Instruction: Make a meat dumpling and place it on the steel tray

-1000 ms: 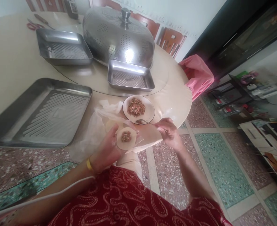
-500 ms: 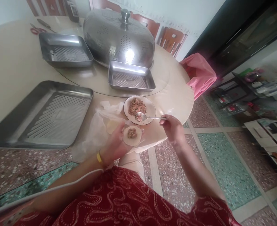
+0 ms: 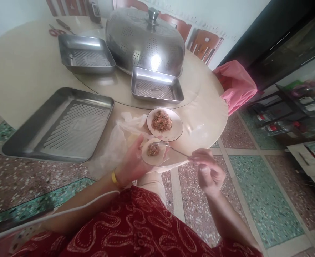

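Observation:
My left hand (image 3: 131, 161) holds a round dumpling wrapper (image 3: 148, 160), cupped from below, with a small heap of minced filling (image 3: 153, 150) in its middle. In my right hand (image 3: 209, 172) is the handle of a metal spoon (image 3: 181, 152). The spoon's bowl is over the filling on the wrapper and seems to touch it. Just beyond sits a white plate (image 3: 177, 124) with a dark rim, bearing a mound of minced filling (image 3: 161, 121). Crumpled translucent plastic (image 3: 110, 150) lies left of my left hand, with a pale wrapper (image 3: 132, 140) partly hidden behind my fingers.
A large metal tray (image 3: 75, 125) lies at the left table edge. Two smaller metal trays (image 3: 86, 53) and a big perforated metal cover (image 3: 143, 39) stand farther back. Scissors (image 3: 56, 32), a knife (image 3: 63, 24) and a bottle (image 3: 94, 12) are at the far left. Pink cloth (image 3: 237, 85) hangs at the right.
My right hand has brought the spoon from the plate down to the wrapper. The heap on the wrapper looks slightly larger. My view has shifted a little, so the table appears farther right.

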A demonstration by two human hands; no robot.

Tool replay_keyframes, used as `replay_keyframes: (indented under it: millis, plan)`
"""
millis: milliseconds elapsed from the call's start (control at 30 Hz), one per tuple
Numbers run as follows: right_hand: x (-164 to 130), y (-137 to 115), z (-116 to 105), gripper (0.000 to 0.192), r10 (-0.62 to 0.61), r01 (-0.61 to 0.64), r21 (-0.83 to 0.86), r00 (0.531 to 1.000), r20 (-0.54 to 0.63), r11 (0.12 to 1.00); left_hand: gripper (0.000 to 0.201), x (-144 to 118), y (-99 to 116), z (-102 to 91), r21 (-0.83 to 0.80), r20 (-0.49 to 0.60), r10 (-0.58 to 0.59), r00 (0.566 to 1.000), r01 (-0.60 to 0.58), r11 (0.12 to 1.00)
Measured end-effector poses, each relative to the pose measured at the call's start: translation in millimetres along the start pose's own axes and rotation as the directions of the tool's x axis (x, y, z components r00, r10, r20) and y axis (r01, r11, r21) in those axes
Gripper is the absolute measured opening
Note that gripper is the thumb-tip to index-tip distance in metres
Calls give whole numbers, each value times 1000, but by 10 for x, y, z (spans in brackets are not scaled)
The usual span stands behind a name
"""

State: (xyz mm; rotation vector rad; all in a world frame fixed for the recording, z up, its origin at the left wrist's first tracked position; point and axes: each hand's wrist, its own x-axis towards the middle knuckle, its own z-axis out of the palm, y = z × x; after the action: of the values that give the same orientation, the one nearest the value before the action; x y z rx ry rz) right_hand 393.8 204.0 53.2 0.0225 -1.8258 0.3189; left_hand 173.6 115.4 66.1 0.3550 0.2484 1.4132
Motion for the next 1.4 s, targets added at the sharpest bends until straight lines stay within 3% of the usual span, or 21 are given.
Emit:
replay_keyframes:
  millis: [167,433,600,767,900,1100,1267,1400]
  plan:
    - [-18,-111,-2,20,50,-42,68,993,-109,997,55,-30,-36,36,10,14,16,1000,-16,1000]
    - [-12,-188,104,22,182,-165,211,981,-65,964,53,-65,-108,96,65,-1,146,989,-146,987]
    - [29,-225,91,24,72,-48,151,985,-158,987,48,-70,-119,81,72,-32,143,989,-141,987]
    - [-51,-185,104,29,-106,107,-64,994,14,992,49,-69,-124,82,31,2,147,989,-147,989]
    - [-71,-179,81,29,-169,175,-154,984,54,972,53,-66,-108,36,15,49,121,991,-122,992]
    - [18,-211,144,31,-331,362,-198,928,170,911,57,-88,-93,5,60,74,67,995,-71,996]
    - [36,-210,133,29,-362,405,-213,907,215,889,59,-103,-84,46,75,16,76,997,-77,994]
    - [-2,-167,98,32,-365,384,-212,923,123,899,57,-94,-98,41,58,15,91,996,-92,994]
